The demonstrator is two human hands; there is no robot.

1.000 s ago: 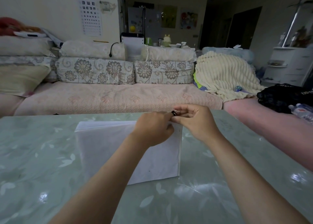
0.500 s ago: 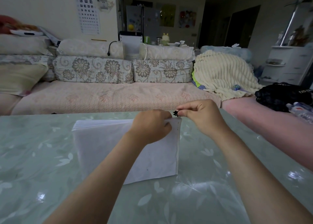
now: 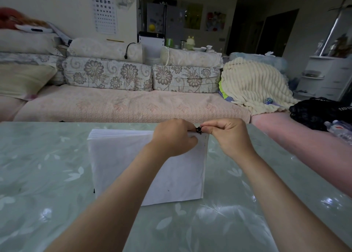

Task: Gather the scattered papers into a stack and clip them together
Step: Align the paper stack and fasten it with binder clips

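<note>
Pinching black clip [image 3: 199, 131] on far corner of paper stack [image 3: 181, 175], right hand [image 3: 228, 137]; left hand [image 3: 173, 137] gripping that corner.

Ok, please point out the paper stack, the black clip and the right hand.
paper stack [image 3: 118, 162], head view, bare top sheet.
black clip [image 3: 199, 130], head view, its dark body.
right hand [image 3: 230, 137], head view, back of the hand.

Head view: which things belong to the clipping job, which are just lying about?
Job: paper stack on the table; clip at its top right corner; left hand gripping the stack; right hand pinching the clip.
Lying about: blanket; bag; bottle; eye chart.
</note>
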